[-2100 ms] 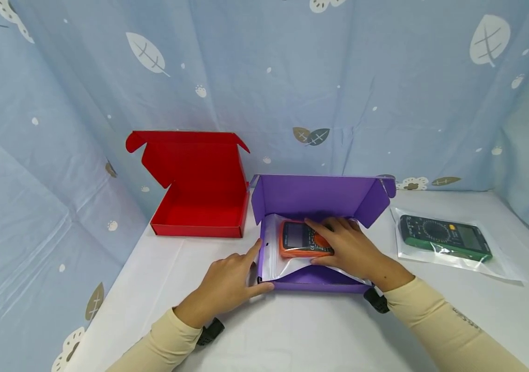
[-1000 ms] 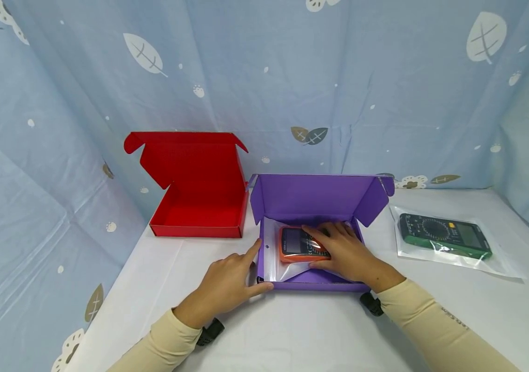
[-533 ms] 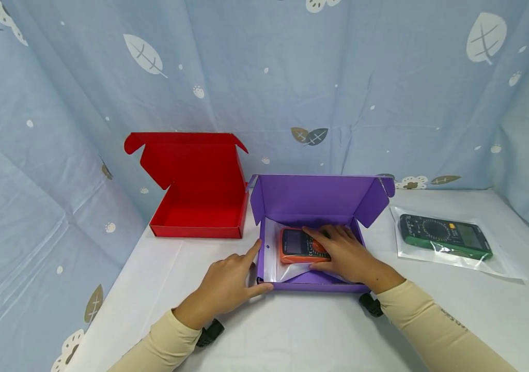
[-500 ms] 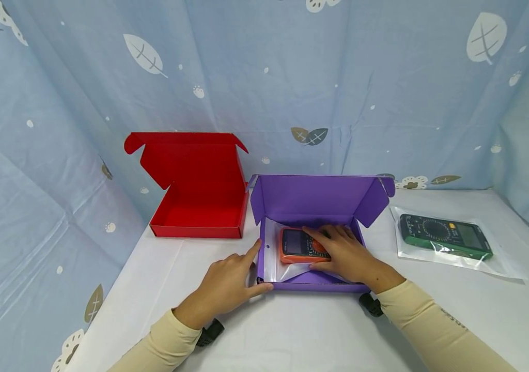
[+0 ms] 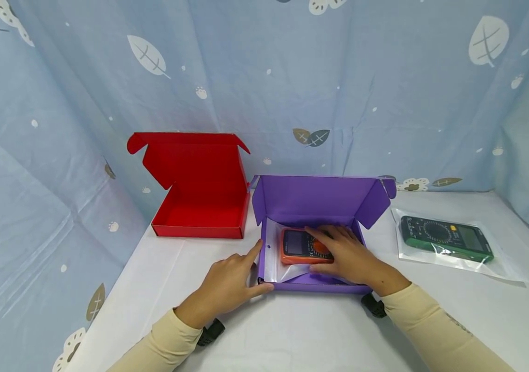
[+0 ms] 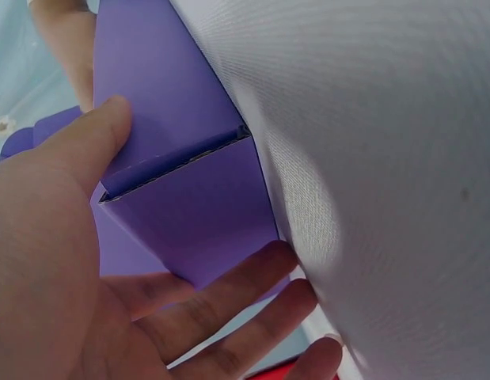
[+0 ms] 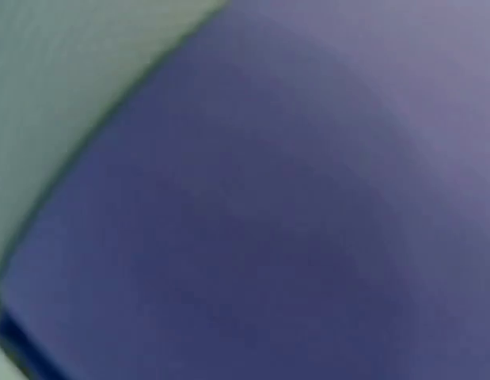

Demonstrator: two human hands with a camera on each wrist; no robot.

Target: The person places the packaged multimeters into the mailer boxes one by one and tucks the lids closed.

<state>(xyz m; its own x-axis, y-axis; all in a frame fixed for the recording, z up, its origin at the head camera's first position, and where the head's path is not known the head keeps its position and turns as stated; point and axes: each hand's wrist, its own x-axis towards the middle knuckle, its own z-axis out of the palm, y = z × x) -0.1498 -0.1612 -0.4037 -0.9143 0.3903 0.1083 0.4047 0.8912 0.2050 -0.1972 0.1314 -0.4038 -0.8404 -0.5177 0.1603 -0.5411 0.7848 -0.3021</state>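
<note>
An orange multimeter [image 5: 295,247] with a dark face lies in a clear plastic bag [image 5: 271,254] inside the opened purple box [image 5: 313,288]. My right hand [image 5: 349,256] grips the meter's right end, thumb on the near side and fingers over the far side, covering part of the dial. At the box's front left corner is my left hand [image 5: 227,281]. In the left wrist view its thumb [image 6: 98,134] rests on the front wall, while the extended fingers [image 6: 221,305] spread along the left side. Only blurred purple cardboard [image 7: 268,198] fills most of the right wrist view.
To the left stands an open red box [image 5: 197,231], its lid raised. A green multimeter [image 5: 446,237] in a clear bag lies on the white tabletop [image 5: 301,330] at right. Behind hangs a blue patterned curtain [image 5: 264,93]. The purple lid [image 5: 311,196] stands up at the back.
My right hand has moved down into the purple box with the orange multimeter, which sits lower than two seconds ago. Over the last second both hands have stayed nearly still.
</note>
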